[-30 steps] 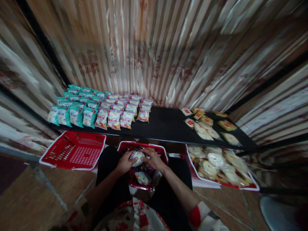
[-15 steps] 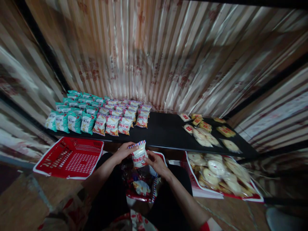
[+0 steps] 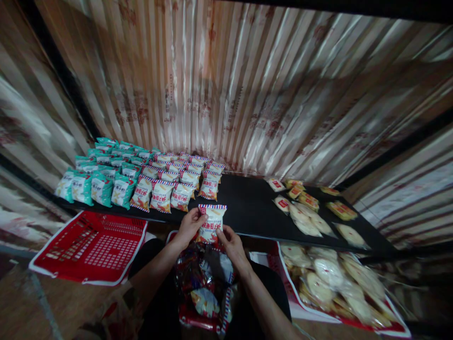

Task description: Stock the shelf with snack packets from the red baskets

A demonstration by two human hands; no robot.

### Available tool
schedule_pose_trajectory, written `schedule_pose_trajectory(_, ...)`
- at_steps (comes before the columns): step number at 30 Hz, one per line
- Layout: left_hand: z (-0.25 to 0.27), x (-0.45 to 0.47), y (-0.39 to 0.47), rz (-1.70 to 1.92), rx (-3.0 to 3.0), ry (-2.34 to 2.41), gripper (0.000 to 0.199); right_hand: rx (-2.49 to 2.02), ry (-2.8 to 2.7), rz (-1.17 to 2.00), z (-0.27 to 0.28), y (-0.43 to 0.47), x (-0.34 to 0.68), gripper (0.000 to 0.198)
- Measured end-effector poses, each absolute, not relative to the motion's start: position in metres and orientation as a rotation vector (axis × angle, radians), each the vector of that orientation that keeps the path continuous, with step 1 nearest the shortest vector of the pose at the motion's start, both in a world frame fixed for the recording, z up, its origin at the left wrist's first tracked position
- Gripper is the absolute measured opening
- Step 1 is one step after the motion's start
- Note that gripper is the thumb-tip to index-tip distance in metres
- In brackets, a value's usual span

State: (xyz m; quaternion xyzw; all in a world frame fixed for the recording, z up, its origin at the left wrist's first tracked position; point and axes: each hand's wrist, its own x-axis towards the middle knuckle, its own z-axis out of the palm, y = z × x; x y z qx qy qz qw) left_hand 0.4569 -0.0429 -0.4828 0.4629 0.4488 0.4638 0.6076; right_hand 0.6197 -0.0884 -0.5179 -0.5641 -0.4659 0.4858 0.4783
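Note:
Between my two hands a white snack bag (image 3: 211,222) with red print and a striped top edge is held upright at the shelf's front edge. My left hand (image 3: 193,222) pinches its left side, and my right hand (image 3: 230,242) grips its lower right corner. Rows of matching white snack bags (image 3: 161,196) stand on the black shelf (image 3: 244,198) just beyond, to the left. Green snack bags (image 3: 102,189) stand farther left. Below my hands, between my knees, a red basket (image 3: 198,321) holds several snack packets, partly in shadow.
On the left, under the shelf, sits a red basket (image 3: 99,245) with a white rim. Another red basket (image 3: 293,278), full of wrapped flat round food, stands on the right. Small wrapped packets (image 3: 306,200) lie on the shelf's right part. Striped sheeting (image 3: 226,85) hangs behind.
Both hands have brought the snack bag forward to the shelf's edge, and it now stands straighter. The view has tilted slightly, so the shelf appears lower.

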Motion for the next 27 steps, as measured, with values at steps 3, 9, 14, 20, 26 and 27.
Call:
schedule_pose_trajectory(3,-0.496,0.465,-0.030,1.126,1.111,1.114,0.036,-1.373,-1.068,1.159,-0.514,-0.073,0.619,0.048)
schedule_pose_trajectory(9,-0.517,0.472,-0.015,1.141,1.467,1.372,0.035,-1.439,-1.064,1.024,-0.512,-0.034,0.619,0.051)
schedule_pose_trajectory(14,-0.520,0.475,-0.008,1.197,1.778,1.527,0.039,-1.461,-1.107,0.941,-0.520,-0.001,0.618,0.048)
schedule_pose_trajectory(20,-0.530,0.478,0.001,1.205,1.977,1.544,0.053,-1.543,-1.139,0.832,-0.528,0.023,0.610,0.047)
schedule_pose_trajectory(26,-0.539,0.475,0.001,1.148,2.074,1.579,0.052,-1.584,-1.186,0.845,-0.533,0.026,0.607,0.049)
schedule_pose_trajectory(27,-0.539,0.475,0.001,1.144,2.087,1.580,0.051,-1.555,-1.176,0.843,-0.534,0.026,0.607,0.051)
